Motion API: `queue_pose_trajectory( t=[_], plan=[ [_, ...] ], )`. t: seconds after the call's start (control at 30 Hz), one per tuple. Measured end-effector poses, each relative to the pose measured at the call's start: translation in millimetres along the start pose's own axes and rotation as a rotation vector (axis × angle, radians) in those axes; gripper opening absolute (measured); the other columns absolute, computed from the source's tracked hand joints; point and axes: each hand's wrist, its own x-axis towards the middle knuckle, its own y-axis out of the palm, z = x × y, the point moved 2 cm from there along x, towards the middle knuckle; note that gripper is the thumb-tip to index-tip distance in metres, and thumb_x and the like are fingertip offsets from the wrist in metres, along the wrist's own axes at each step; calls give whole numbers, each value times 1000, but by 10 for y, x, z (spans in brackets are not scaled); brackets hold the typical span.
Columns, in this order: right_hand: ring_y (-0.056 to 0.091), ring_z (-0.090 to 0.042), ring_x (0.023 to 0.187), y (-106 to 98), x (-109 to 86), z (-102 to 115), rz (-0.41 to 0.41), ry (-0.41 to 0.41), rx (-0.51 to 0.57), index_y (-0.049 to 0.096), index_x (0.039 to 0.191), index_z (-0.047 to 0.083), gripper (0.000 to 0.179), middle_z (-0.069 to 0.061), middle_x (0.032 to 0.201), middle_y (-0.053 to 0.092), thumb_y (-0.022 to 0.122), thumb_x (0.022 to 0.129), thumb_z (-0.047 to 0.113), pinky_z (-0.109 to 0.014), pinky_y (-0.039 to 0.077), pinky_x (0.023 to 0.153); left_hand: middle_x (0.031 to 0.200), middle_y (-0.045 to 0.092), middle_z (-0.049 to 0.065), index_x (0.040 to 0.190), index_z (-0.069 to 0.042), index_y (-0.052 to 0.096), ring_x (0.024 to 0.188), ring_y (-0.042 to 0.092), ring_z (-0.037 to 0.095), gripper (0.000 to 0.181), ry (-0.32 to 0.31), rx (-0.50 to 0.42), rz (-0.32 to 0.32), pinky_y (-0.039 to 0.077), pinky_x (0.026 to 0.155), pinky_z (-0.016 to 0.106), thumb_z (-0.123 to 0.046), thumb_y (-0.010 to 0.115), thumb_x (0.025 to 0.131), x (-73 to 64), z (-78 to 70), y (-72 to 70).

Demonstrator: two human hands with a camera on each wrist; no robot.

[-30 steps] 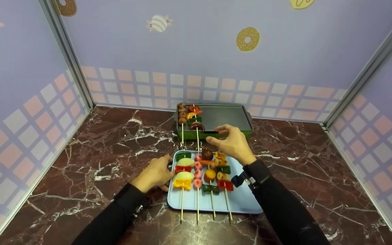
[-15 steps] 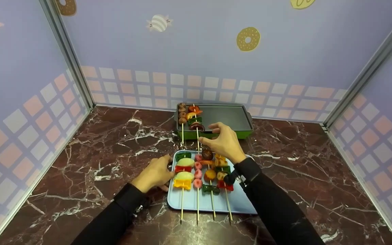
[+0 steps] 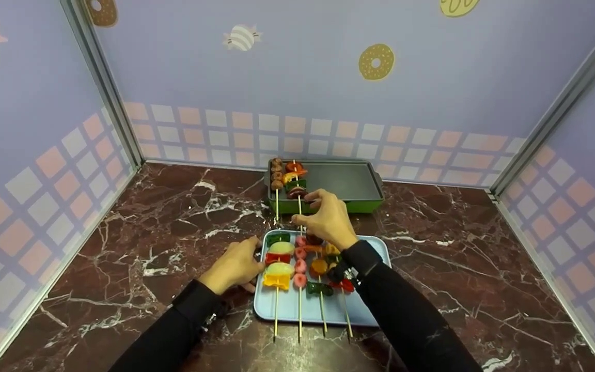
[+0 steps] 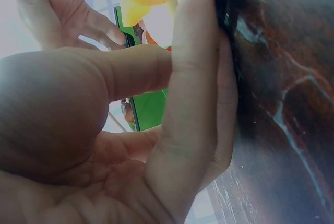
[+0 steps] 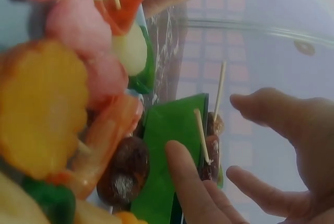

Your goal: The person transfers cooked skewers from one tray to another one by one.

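Note:
My left hand (image 3: 233, 263) holds the left edge of the light blue tray (image 3: 266, 305); in the left wrist view a fingertip (image 4: 195, 4) is right at the rim. Several toy food skewers lie on the tray. Among them are a pink-ball skewer (image 3: 300, 266) and a vegetable skewer (image 3: 279, 263). Over the tray's far side, my right hand (image 3: 331, 219) has its thumb and fingers spread around the bare stick of a mixed skewer (image 3: 296, 181) on the grill. In the right wrist view, gaps show between these fingers and the sticks (image 5: 201, 135).
The green grill (image 3: 359, 205) with a grey plate stands behind the tray. At its left lies a brown-ball skewer (image 3: 277, 175), its stick overhanging the front. Patterned walls (image 3: 421, 77) enclose the dark marble table (image 3: 163, 227) at back and sides.
My right hand has moved left, from the grill's front middle to the mixed skewer's stick. My left hand stays at the tray, and the skewers have not moved.

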Motion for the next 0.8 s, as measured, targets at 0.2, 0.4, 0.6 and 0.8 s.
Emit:
queue_pose_trajectory(
  t=[0.2, 0.4, 0.6, 0.8],
  plan=[
    [69, -21, 79, 71, 28, 20, -8, 8, -6, 66, 127, 7, 53, -15, 108, 72, 88, 84, 30, -39, 65, 77, 102, 63, 28, 137, -4, 54, 53, 70, 26, 47, 12, -3, -7, 64, 45, 37, -3, 70, 94, -1, 15, 3],
    [69, -17, 61, 118, 53, 47, 20, 59, 71, 66, 125, 4, 47, -13, 97, 71, 86, 85, 19, -31, 67, 60, 93, 64, 22, 137, -3, 55, 51, 69, 25, 46, 26, 7, -12, 64, 44, 37, -4, 71, 94, 4, 12, -2],
    [70, -16, 64, 128, 71, 51, 10, 75, 80, 68, 121, 4, 42, -7, 90, 72, 86, 85, 15, -29, 66, 56, 85, 63, 18, 135, -3, 55, 50, 69, 25, 45, 31, 9, -8, 64, 43, 37, -5, 71, 93, 2, 12, -8],
    [70, -17, 60, 120, 93, 40, 10, 83, 89, 70, 113, 1, 31, -5, 84, 74, 82, 86, 10, -30, 65, 54, 90, 64, 22, 137, -2, 54, 50, 69, 25, 47, 16, 15, -8, 64, 44, 37, -4, 71, 93, 12, 10, 0]
  ],
)
